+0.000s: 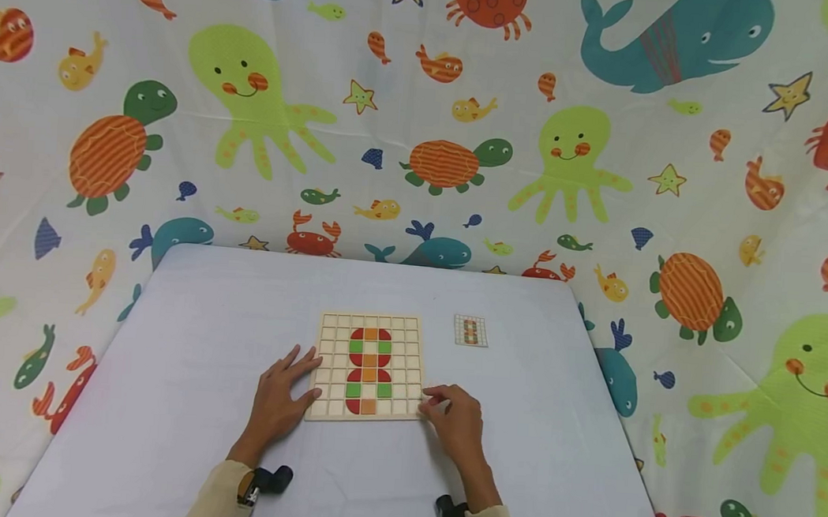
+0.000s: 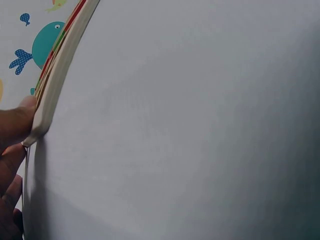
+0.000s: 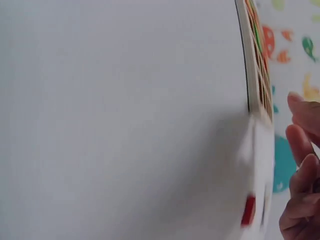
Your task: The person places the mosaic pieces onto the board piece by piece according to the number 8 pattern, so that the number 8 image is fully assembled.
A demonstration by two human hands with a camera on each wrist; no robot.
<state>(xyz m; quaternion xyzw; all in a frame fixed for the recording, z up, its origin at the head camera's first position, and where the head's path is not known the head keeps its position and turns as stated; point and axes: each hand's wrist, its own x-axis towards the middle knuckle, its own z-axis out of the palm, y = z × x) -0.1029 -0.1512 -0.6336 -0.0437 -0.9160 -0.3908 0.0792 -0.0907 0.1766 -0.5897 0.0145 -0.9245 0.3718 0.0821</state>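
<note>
A square wooden grid board (image 1: 408, 361) lies flat on the white table, red, green and orange tiles (image 1: 370, 361) filling cells in its middle columns. My left hand (image 1: 280, 390) rests against the board's left side with fingers spread, the thumb lying over its edge. In the left wrist view, the thumb (image 2: 20, 117) touches the board's corner. Close to the board's lower right edge is my right hand (image 1: 455, 419), fingers loosely bent. The right wrist view shows a gap between thumb and forefinger, with nothing visible in it. Below those fingers, a small red tile (image 3: 248, 210) sits on the table.
A small card (image 1: 471, 331) printed with a coloured grid pattern lies to the right of the board's upper part. Behind the white table (image 1: 226, 302) hangs a cloth (image 1: 397, 68) with sea animals. Each wrist carries a black camera.
</note>
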